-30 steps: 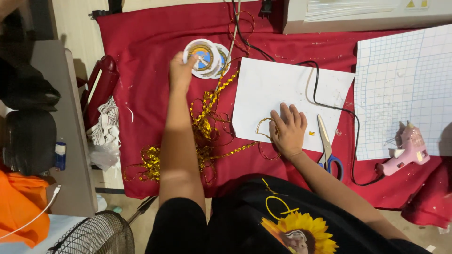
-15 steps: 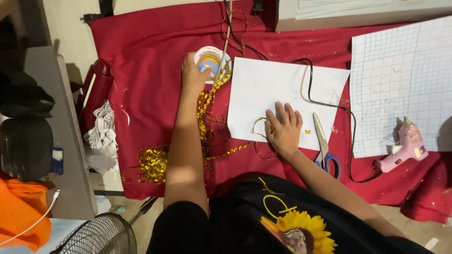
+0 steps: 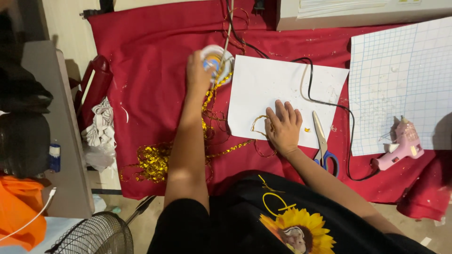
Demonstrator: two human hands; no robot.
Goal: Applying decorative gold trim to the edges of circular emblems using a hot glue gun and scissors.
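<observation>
White round spool (image 3: pixel 217 61) on red cloth beside white paper sheet (image 3: pixel 278 94); gold sequin string (image 3: pixel 212 99) trailing from it

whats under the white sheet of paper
The white sheet of paper lies on the red cloth, which shows all round it. The right hand presses on top. Anything between sheet and cloth is covered.

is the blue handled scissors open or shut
Shut: the blue-handled scissors lie on the red cloth with blades together, beside the right hand.
</observation>
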